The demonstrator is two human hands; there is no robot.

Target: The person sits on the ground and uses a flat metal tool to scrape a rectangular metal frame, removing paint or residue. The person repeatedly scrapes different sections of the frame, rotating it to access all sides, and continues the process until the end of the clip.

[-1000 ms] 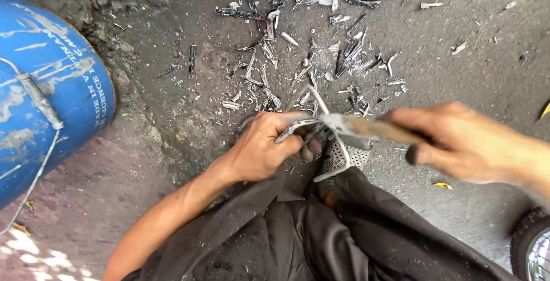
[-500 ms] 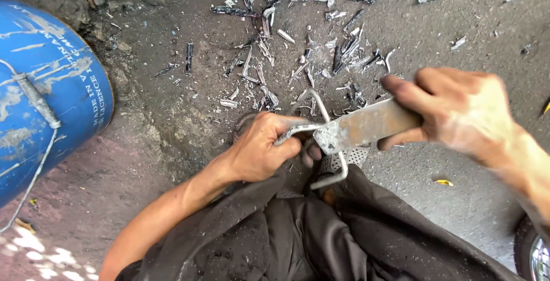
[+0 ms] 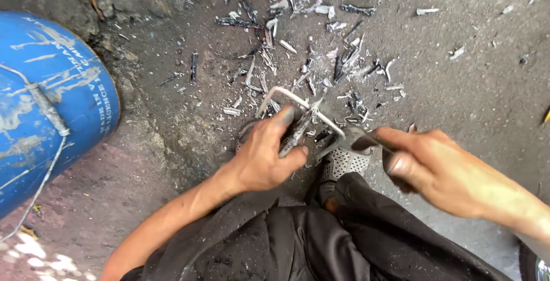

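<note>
My left hand [image 3: 266,158] is closed around a thin dark stick [image 3: 296,132] and a bent grey metal rod [image 3: 281,92] that loops out over the ground in front of it. My right hand [image 3: 441,169] grips the handle of a flat metal blade [image 3: 362,140]. The blade is seen nearly edge-on, and its tip is close to the stick just right of my left hand. Both hands are low over my knees, which are covered by dark trousers [image 3: 321,241].
Several grey and black shavings [image 3: 309,46] litter the rough ground ahead. A blue barrel [image 3: 51,103] with a wire handle stands at the left. A grey perforated sandal [image 3: 344,163] shows below the blade. Part of a wheel [image 3: 535,264] sits at the bottom right corner.
My right hand has dropped from its raised position, turning the blade from flat-on to edge-on beside the stick. My left hand has shifted its grip, and the bent rod now points away from me.
</note>
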